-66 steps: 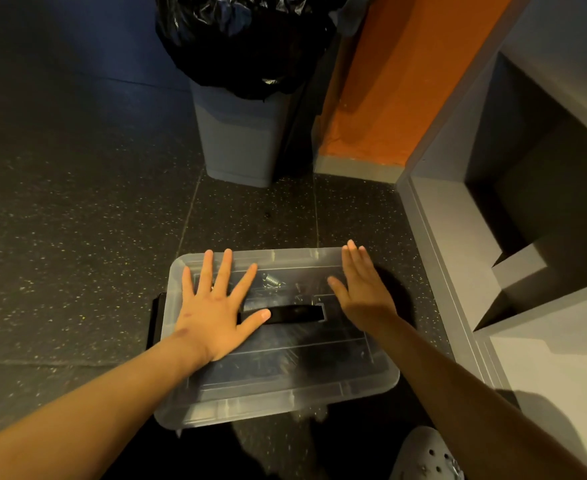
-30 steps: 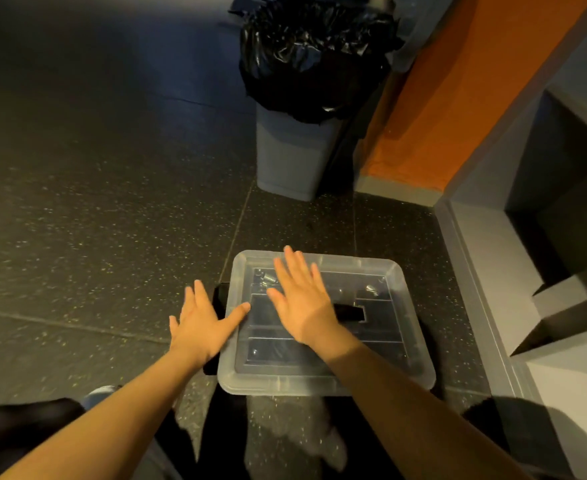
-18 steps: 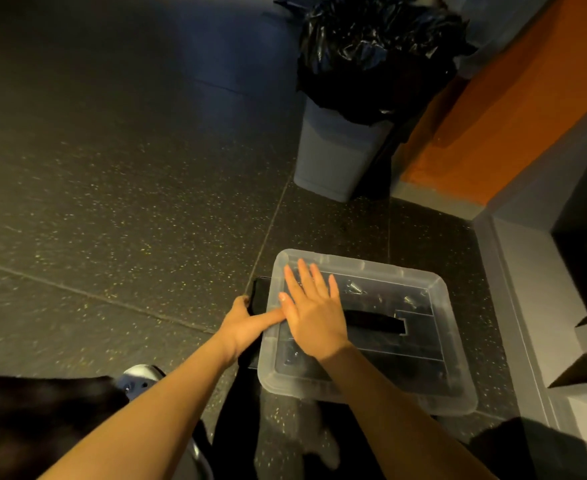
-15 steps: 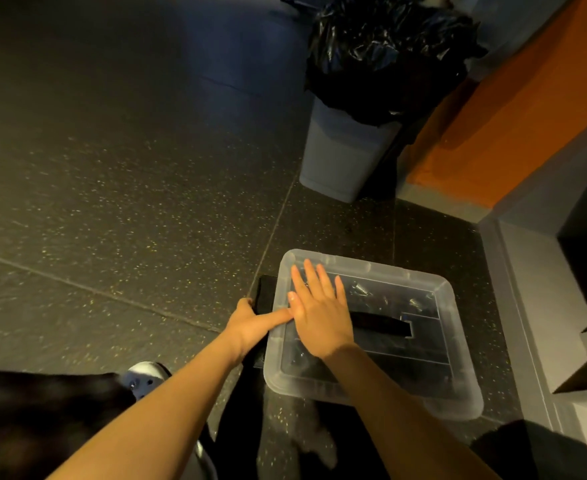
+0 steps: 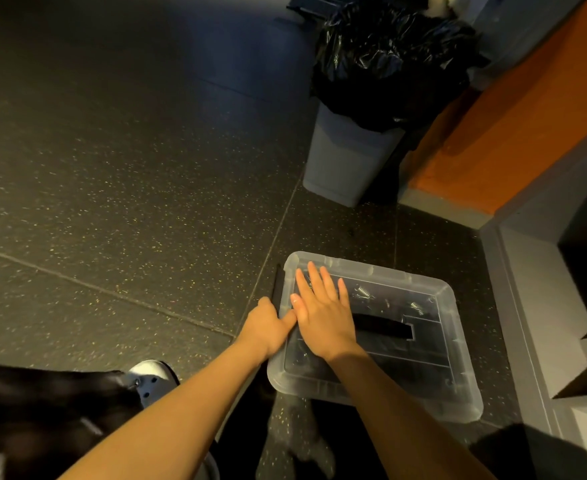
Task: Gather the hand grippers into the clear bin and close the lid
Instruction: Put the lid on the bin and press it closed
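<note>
The clear bin (image 5: 460, 344) stands on the dark floor with its lid on. Through the lid I make out the metal springs of hand grippers (image 5: 363, 292); the rest of them is dim. A black handle (image 5: 382, 330) lies across the lid's middle. My right hand (image 5: 323, 317) presses flat on the left part of the lid, fingers straight. At the bin's left edge my left hand (image 5: 266, 327) curls its fingers round the black side latch (image 5: 278, 282), and its thumb lies on the lid's rim.
A grey trash can (image 5: 347, 161) with a black bag (image 5: 389, 57) stands behind the bin. An orange wall (image 5: 510, 116) and a grey shelf unit (image 5: 534, 289) border the right side. My white shoe (image 5: 150, 375) is at lower left. Speckled floor stretches left.
My left hand went from flat on the lid to the left edge and took hold of the latch, which now stands more upright. My right hand slid from the lid's right to its left.
</note>
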